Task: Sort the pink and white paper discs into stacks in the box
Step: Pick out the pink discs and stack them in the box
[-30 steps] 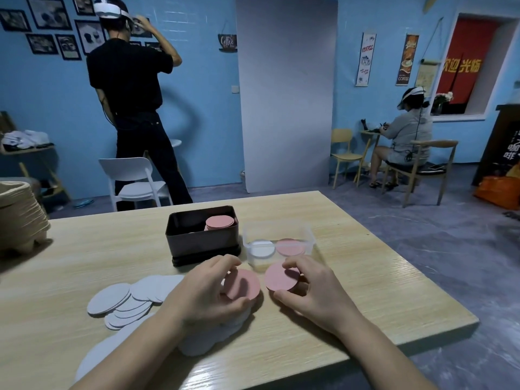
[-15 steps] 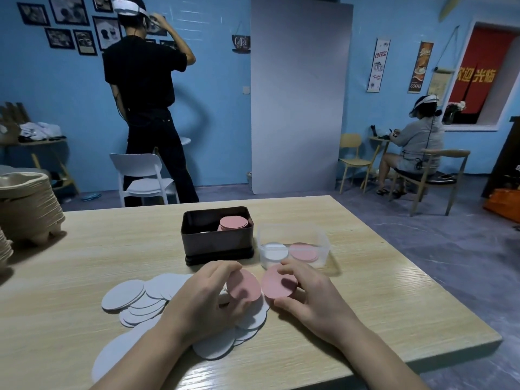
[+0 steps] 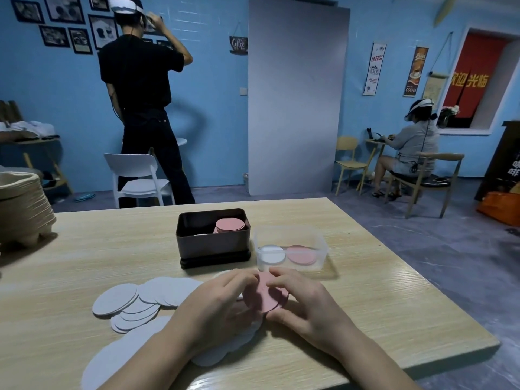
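1. Centrally, just above worktop: holds pink discs between both grips, faces tilted toward camera.
2. Pinches them w/ left grip: fingers curled over upper-left rim, narrow hold.
3. Pinches same discs w/ right grip: fingers curled on top rim, thumb at lower rim. At least 2 discs, edges slightly offset on R side.
4. Covers part of loose white discs w/ left palm & forearm. Rest lie flat on worktop, fanned out from L of grips toward front edge.
5. Just behind grips: dark box, open top. Pink stack in its R part, approx. rim-high. Sliver of white stack low in L part.
6. Just beside box on R: clear tub, w/ white pile on L & pink pile on R, side by side. No. of discs per pile: cannot tell.
7. Far L on worktop: pulp trays, stacked.
8. Beyond worktop: standing person in black, back turned, hand up at headset; white chair beside. Seated person far R. Grey panel against blue wall.
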`<move>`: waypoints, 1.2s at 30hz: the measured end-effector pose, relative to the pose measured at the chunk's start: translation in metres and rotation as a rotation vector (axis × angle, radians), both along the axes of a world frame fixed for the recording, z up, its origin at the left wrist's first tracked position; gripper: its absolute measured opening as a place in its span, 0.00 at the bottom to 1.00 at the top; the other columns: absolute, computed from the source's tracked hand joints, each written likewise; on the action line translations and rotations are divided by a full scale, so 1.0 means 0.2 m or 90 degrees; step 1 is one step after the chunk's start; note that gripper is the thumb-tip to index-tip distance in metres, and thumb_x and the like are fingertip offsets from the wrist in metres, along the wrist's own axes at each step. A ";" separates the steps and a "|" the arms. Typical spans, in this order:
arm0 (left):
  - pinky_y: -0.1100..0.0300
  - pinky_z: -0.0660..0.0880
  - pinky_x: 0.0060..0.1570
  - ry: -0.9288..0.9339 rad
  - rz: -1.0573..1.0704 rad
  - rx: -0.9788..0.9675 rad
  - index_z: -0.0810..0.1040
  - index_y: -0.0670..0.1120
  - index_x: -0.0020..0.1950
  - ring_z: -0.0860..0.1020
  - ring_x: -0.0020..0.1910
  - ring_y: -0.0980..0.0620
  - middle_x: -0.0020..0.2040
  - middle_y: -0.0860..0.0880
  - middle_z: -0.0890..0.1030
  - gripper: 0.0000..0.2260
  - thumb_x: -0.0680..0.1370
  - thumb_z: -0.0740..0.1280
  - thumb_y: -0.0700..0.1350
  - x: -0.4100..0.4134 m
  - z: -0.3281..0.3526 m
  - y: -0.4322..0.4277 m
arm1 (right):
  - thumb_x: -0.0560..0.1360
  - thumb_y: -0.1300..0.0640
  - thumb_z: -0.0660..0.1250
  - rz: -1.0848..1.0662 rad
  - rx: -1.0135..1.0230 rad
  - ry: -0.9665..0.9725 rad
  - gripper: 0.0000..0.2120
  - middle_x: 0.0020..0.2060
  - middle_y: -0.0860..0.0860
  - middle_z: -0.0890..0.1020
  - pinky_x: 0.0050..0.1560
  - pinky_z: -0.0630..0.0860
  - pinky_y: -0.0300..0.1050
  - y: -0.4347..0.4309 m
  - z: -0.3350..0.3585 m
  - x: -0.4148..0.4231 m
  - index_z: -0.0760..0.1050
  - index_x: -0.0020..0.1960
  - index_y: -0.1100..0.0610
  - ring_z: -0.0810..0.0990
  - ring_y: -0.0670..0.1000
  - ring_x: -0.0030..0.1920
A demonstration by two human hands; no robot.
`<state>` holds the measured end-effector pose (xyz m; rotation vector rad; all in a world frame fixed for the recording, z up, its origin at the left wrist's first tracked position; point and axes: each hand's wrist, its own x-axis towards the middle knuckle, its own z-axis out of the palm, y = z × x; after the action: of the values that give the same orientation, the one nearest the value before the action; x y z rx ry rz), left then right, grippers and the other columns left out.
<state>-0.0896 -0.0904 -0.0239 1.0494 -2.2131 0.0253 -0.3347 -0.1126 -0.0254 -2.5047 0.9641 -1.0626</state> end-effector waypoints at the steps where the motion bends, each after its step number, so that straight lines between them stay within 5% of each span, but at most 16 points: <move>1: 0.56 0.78 0.43 -0.012 0.000 -0.003 0.74 0.51 0.56 0.78 0.51 0.56 0.57 0.61 0.78 0.15 0.75 0.72 0.56 0.00 0.00 0.00 | 0.75 0.45 0.75 0.003 -0.005 0.011 0.17 0.68 0.39 0.75 0.66 0.73 0.39 0.00 0.00 0.00 0.77 0.59 0.49 0.74 0.40 0.69; 7: 0.62 0.78 0.50 0.002 0.025 0.024 0.74 0.57 0.61 0.79 0.63 0.57 0.68 0.59 0.77 0.18 0.76 0.69 0.63 0.04 -0.05 -0.01 | 0.75 0.46 0.75 0.004 0.008 -0.052 0.12 0.68 0.42 0.77 0.61 0.74 0.38 0.01 0.01 0.00 0.79 0.55 0.50 0.78 0.41 0.64; 16: 0.58 0.79 0.48 0.020 -0.027 0.012 0.78 0.56 0.56 0.80 0.56 0.58 0.62 0.62 0.78 0.07 0.80 0.70 0.55 0.02 -0.01 0.00 | 0.72 0.48 0.79 0.032 0.014 -0.102 0.14 0.67 0.46 0.79 0.59 0.79 0.49 0.00 0.00 -0.01 0.79 0.51 0.53 0.80 0.45 0.63; 25: 0.56 0.79 0.49 0.050 -0.048 0.051 0.78 0.58 0.60 0.80 0.53 0.57 0.57 0.59 0.81 0.12 0.78 0.72 0.58 0.02 -0.01 -0.01 | 0.70 0.52 0.81 0.069 0.077 -0.151 0.14 0.65 0.38 0.79 0.57 0.81 0.52 0.02 0.01 -0.01 0.75 0.47 0.49 0.82 0.49 0.61; 36: 0.60 0.80 0.48 0.039 -0.043 0.032 0.80 0.56 0.57 0.79 0.54 0.60 0.61 0.61 0.79 0.09 0.77 0.73 0.52 0.04 -0.02 -0.02 | 0.71 0.40 0.76 0.002 -0.038 0.047 0.17 0.67 0.44 0.78 0.64 0.74 0.42 -0.03 0.01 0.01 0.75 0.47 0.50 0.77 0.44 0.66</move>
<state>-0.0810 -0.0942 -0.0287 0.9891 -2.2015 -0.0911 -0.3323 -0.1179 -0.0238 -2.6101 0.9627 -1.0185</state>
